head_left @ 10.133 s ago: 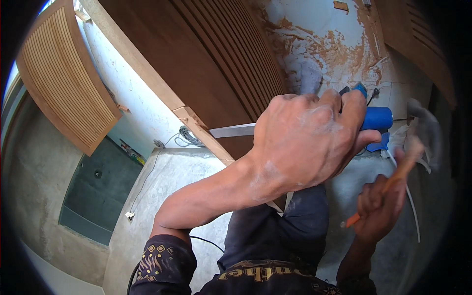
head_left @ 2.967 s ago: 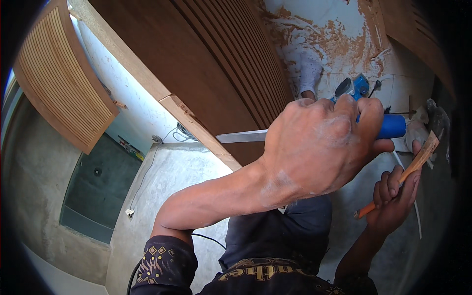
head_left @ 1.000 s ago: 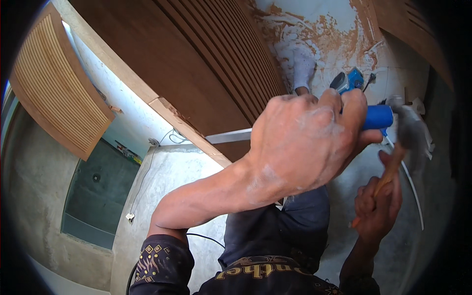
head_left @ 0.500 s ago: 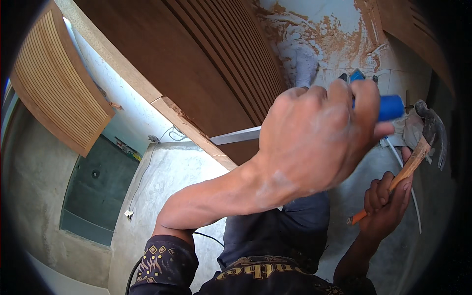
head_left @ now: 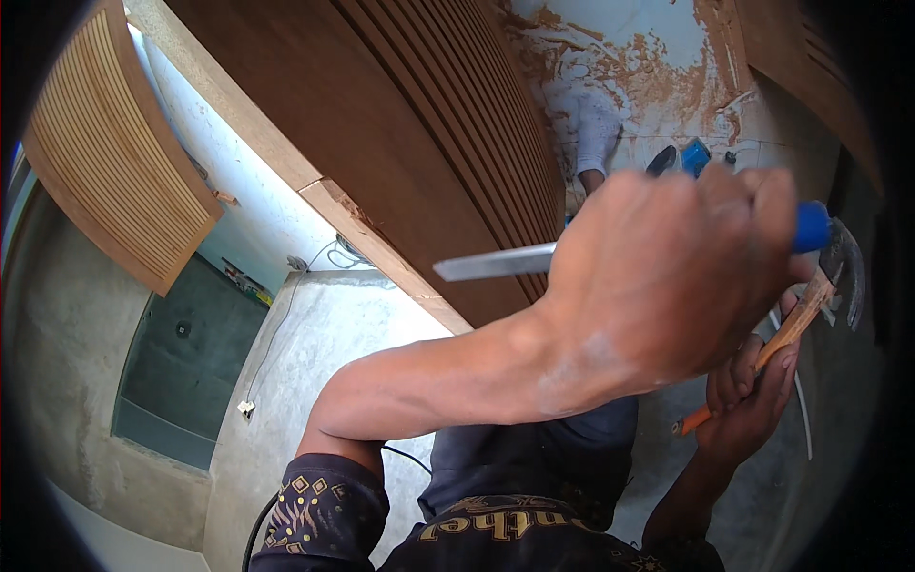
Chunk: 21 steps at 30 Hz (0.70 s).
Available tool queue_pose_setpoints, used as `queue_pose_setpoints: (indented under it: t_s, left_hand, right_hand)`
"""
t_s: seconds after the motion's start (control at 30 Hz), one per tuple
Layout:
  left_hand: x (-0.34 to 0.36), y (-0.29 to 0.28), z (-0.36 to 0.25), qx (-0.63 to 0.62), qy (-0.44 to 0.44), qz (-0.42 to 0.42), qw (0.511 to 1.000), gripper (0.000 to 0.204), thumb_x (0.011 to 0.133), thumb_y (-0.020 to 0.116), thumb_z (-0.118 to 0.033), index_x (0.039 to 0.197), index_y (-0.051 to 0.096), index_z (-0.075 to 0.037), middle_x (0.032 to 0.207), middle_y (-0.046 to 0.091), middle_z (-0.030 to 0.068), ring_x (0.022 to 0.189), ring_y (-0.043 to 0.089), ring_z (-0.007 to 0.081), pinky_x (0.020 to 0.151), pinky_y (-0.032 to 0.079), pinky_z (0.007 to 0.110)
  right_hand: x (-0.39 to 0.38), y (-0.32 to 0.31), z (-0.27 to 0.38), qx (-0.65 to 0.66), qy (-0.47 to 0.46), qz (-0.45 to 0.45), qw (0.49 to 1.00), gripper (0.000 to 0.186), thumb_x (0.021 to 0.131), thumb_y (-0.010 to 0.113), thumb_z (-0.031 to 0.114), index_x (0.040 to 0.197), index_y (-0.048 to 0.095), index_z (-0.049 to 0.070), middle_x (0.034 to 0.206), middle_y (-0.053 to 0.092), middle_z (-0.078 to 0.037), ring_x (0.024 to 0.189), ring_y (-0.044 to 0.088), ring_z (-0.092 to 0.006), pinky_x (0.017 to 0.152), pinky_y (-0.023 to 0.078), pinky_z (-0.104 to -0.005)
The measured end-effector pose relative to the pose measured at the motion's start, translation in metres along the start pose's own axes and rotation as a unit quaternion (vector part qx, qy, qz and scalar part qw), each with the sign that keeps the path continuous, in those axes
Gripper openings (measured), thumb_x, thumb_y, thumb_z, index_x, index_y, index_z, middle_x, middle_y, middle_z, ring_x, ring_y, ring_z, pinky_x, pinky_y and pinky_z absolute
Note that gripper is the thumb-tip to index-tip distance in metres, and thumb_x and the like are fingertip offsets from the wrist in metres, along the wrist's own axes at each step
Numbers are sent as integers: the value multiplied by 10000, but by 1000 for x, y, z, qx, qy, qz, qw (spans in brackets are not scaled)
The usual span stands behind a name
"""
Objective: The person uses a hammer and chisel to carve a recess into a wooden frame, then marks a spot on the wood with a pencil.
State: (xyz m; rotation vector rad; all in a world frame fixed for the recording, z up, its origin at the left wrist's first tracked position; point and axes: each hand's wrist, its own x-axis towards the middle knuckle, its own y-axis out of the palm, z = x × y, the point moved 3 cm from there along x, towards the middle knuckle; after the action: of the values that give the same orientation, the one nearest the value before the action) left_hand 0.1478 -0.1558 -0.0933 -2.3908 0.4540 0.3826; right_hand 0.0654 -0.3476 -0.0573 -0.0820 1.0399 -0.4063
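My left hand [head_left: 667, 286] is closed around a chisel with a blue handle [head_left: 808, 225]; its flat steel blade [head_left: 491, 262] points left across the dark slatted wooden door [head_left: 381, 124], with the tip away from the notched pale edge [head_left: 348, 210]. Behind it at the right, my right hand [head_left: 748, 400] grips the wooden shaft of a claw hammer [head_left: 843, 267], whose metal head sits beside the chisel handle's end. The shaft has an orange lower end. My left hand hides part of the chisel.
A lighter slatted panel [head_left: 124, 143] stands at left above a grey recess [head_left: 172, 372]. Cables [head_left: 348, 253] and a plug [head_left: 246, 408] lie by the wall. A blue power tool [head_left: 694, 157], shavings [head_left: 648, 76] and a sock-like light grey shape [head_left: 596, 133] are beyond the door; another panel [head_left: 801, 76] is top right.
My left hand and the chisel have moved right since half a second ago, the tip leaving the door's edge. The hammer, blurred a second ago, now shows more sharply beside the handle.
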Motion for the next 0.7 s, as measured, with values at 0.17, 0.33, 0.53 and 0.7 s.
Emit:
queue_pose_setpoints:
  t_s: [0.17,0.33,0.53,0.7]
  left_hand:
    - [-23,12,8,12,-12,100,995,468,1031,581,-471,964,541,-9,718,644,159,554,692,307,442,528,404]
    - [-29,18,9,33,-3,111,993,466,1044,559,-477,958,540,-19,706,643,151,558,692,298,438,527,399]
    - [-30,18,12,43,11,115,992,449,1054,551,-463,948,543,-26,684,643,131,563,691,281,432,521,386]
    - [-30,18,12,43,8,108,993,457,1055,550,-467,943,546,-24,676,639,128,543,682,278,426,517,388]
  right_hand:
    - [5,-10,-6,-5,-4,7,1000,707,1124,410,454,1602,243,-39,617,329,50,443,243,-3,374,214,-181]
    - [6,-16,-13,9,-5,16,1000,670,1130,412,454,1614,273,13,643,326,69,458,241,25,378,207,-152]
    - [7,-19,-11,11,0,14,1000,723,1125,413,461,1608,215,-39,622,334,51,446,230,1,377,206,-181]
    - [7,-19,-12,20,-9,22,1000,699,1128,411,464,1613,244,-11,635,330,61,453,233,17,375,203,-163]
